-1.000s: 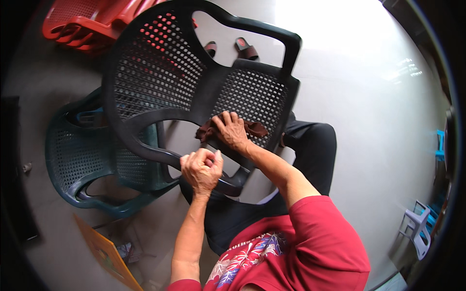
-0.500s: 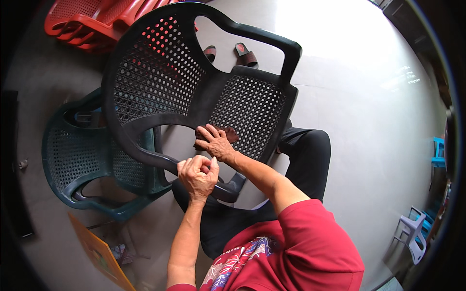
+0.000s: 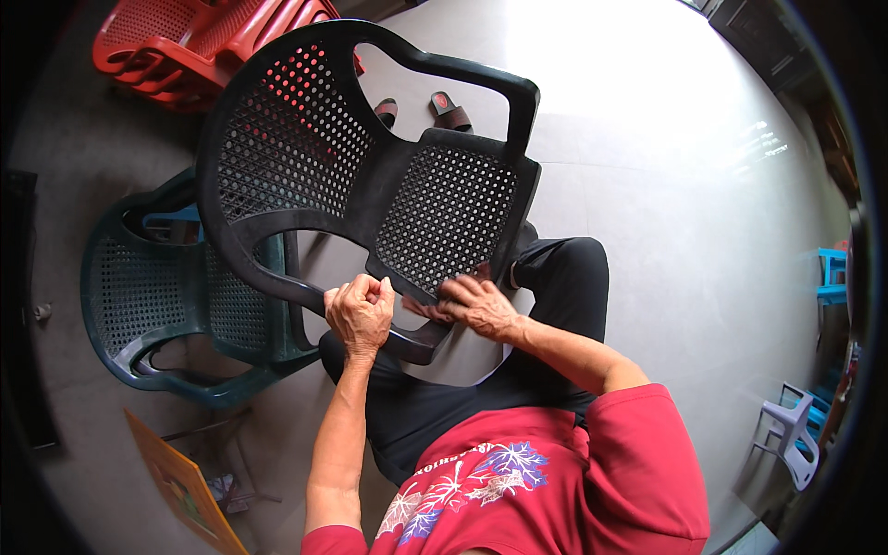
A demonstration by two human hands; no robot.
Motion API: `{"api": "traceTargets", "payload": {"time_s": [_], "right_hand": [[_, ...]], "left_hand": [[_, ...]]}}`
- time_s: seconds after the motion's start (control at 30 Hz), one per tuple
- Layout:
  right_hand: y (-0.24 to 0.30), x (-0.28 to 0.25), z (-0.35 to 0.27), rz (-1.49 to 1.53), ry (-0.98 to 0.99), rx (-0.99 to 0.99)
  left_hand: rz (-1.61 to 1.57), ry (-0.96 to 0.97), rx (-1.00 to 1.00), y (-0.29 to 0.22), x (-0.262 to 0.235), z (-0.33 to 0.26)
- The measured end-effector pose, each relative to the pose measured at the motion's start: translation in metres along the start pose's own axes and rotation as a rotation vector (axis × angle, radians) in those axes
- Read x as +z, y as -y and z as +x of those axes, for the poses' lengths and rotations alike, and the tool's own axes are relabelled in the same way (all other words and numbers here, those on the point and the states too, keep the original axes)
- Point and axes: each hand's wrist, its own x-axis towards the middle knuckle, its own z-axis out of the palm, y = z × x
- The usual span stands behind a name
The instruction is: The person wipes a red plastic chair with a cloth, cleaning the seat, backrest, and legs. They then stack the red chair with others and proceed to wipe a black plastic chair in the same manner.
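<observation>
Black perforated plastic armchair (image 3: 370, 176) is resting tilted across your lap; it is probably stiff and light. Your left hand (image 3: 359, 314) is fisting its armrest while your right hand (image 3: 476, 305) is pressing a brown cloth (image 3: 435, 307) flat against the seat edge.

— What colour is the perforated plastic armchair (image 3: 370, 176)?

— Black, with a grid of round holes. Behind it stands a dark green plastic armchair (image 3: 166, 296) (same dotted pattern) and a stack of red plastic chairs (image 3: 176, 46).

— And the short-sleeved cotton shirt (image 3: 555, 481)?

— Red, printed with white, blue and purple leaves.
</observation>
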Motion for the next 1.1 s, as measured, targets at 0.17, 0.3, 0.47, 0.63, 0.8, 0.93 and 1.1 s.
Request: {"api": "traceTargets", "payload": {"time_s": [0.17,0.3,0.47,0.63,0.8,0.93,1.1], "right_hand": [[-0.077,0.002,0.031,-0.251,-0.309,0.441],[-0.114,0.016,0.067,-0.235,-0.446,0.803],[-0.108,0.019,0.092,-0.002,-0.811,1.313],[-0.096,0.048,0.057,0.573,-1.134,1.528],[-0.043,0.097,0.029,0.747,-0.913,1.528],[0.003,0.126,0.017,0.442,-0.713,1.471],[0.044,0.11,0.001,0.11,-0.414,1.083]], "left_hand": [[-0.022,0.008,-0.019,-0.001,-0.002,-0.001],[-0.054,0.006,-0.045,-0.003,-0.001,0.0],[-0.06,-0.011,-0.053,-0.002,-0.001,0.0],[-0.084,-0.048,-0.054,0.001,0.0,-0.001],[-0.087,-0.078,-0.035,0.005,0.002,-0.003],[-0.091,-0.073,-0.035,0.004,0.006,-0.002],[-0.04,-0.077,-0.02,0.005,0.005,-0.003]]}}
